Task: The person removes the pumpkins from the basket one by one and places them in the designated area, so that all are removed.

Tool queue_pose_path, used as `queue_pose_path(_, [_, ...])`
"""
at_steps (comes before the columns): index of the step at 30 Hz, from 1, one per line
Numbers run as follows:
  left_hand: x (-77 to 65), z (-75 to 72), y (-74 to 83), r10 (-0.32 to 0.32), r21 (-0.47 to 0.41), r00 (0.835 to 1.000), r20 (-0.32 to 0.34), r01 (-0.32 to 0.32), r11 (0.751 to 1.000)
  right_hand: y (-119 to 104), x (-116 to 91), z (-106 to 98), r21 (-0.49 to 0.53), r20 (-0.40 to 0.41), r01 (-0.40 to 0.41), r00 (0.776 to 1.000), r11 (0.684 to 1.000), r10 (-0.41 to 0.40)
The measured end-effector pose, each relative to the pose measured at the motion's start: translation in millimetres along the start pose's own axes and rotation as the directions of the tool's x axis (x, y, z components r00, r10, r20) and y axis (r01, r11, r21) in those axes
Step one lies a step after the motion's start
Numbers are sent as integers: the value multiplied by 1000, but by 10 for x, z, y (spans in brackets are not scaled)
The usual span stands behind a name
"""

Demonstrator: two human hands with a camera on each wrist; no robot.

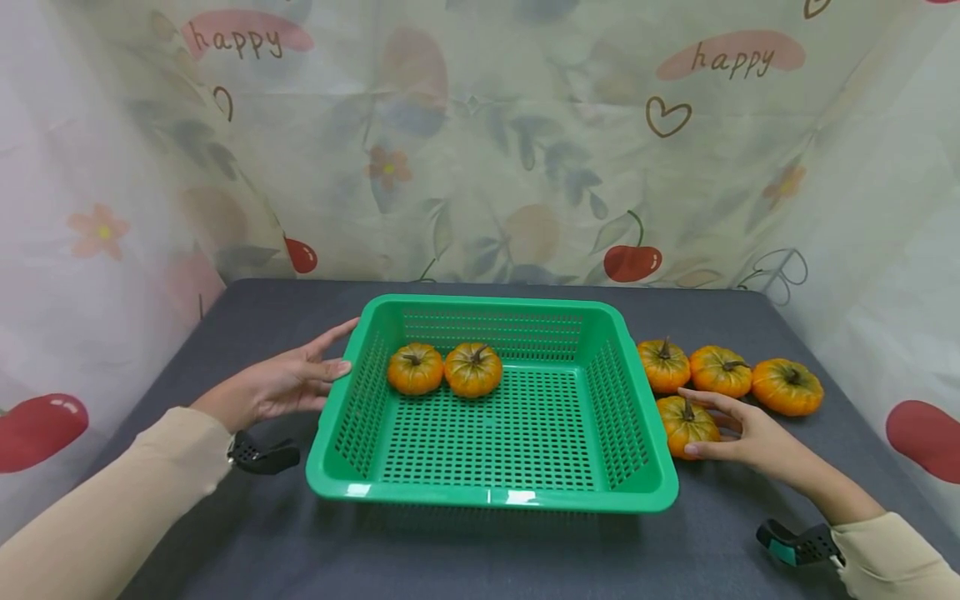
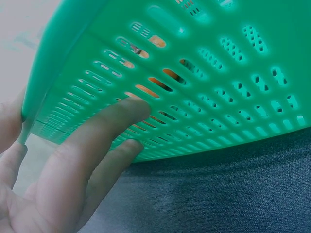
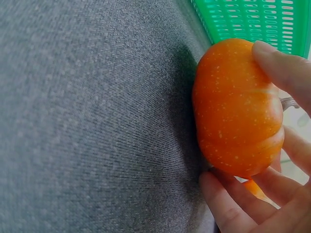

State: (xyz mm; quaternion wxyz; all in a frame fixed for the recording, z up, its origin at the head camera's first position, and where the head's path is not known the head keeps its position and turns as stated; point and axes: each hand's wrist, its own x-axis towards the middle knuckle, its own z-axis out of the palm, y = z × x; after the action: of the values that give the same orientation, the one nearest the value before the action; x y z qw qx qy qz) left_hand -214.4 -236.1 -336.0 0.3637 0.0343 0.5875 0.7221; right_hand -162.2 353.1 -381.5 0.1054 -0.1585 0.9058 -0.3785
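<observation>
A green plastic basket (image 1: 491,500) with slotted walls stands on the dark cloth. Inside it, side by side near the left wall, sit two small orange pumpkins (image 1: 416,369) (image 1: 473,370). My left hand (image 1: 296,379) holds the basket's left rim; in the left wrist view its fingers (image 2: 97,131) rest against the slotted outer wall. To the right of the basket, my right hand (image 1: 750,433) grips another pumpkin (image 1: 686,425), thumb on the near side and fingers around the far side. In the right wrist view this pumpkin (image 3: 238,109) is close to the cloth.
Behind the right hand, three more pumpkins (image 1: 663,365) (image 1: 720,372) (image 1: 787,387) lie in a row along the basket's right side. A printed curtain (image 1: 480,167) hangs at the table's back edge, with pale curtains at both sides.
</observation>
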Motion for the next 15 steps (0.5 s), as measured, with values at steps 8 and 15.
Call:
queue_pose_path(8, [-6, 4, 0, 3, 6, 1000, 6, -3, 1000, -5, 2, 0, -2, -4, 3, 1000, 1000, -3])
queue_pose_path(15, [-3, 5, 2, 0, 1, 1000, 6, 0, 1000, -19, -1, -9, -10, -8, 7, 1000, 1000, -7])
